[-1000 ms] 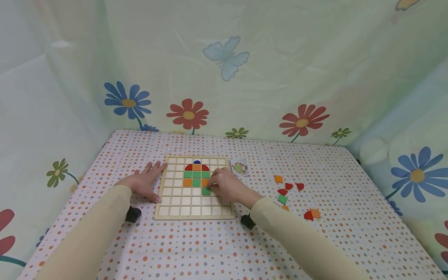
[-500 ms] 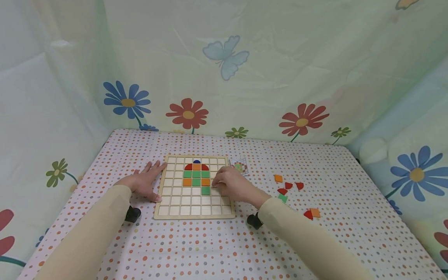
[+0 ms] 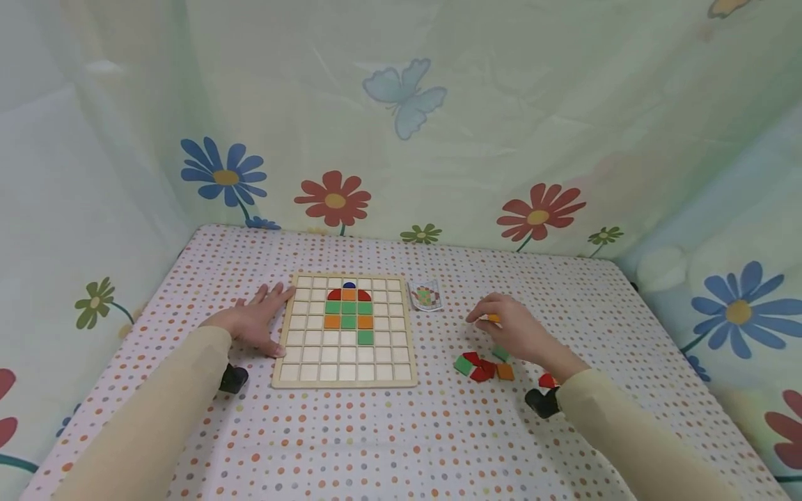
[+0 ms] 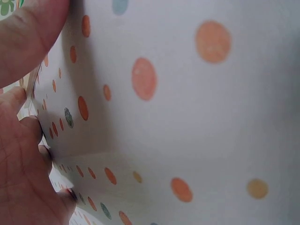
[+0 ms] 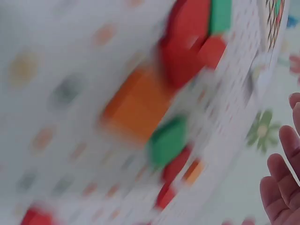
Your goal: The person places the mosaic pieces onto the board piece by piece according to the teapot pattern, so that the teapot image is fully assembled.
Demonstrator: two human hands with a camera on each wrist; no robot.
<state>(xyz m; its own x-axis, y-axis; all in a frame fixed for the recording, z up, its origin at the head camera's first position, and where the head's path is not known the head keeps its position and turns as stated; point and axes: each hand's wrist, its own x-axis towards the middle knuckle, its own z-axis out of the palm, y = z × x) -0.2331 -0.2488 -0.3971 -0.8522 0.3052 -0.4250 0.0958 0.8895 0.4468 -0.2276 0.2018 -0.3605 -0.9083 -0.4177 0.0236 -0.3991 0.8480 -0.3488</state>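
Wooden grid board [image 3: 328,355]: saw it flat on dotted cloth [image 3: 351,445], with coloured tiles [image 3: 349,307] set in upper and middle cells. Had left hand [image 3: 253,323] touching its left edge, fingers spread apart. Saw right hand [image 3: 510,330] over cloth by loose orange tile [image 3: 493,318], fingers loosely bent, slightly apart; couldn't tell about contact with that tile. Found red, green and orange pieces [image 3: 486,369] bunched between right wrist and board, picture card [image 3: 425,297] just right of board.

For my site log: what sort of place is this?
Probably an indoor play or activity corner: a flower-and-butterfly backdrop hangs behind and beside a dotted tablecloth, which bears a grid board with coloured tiles.
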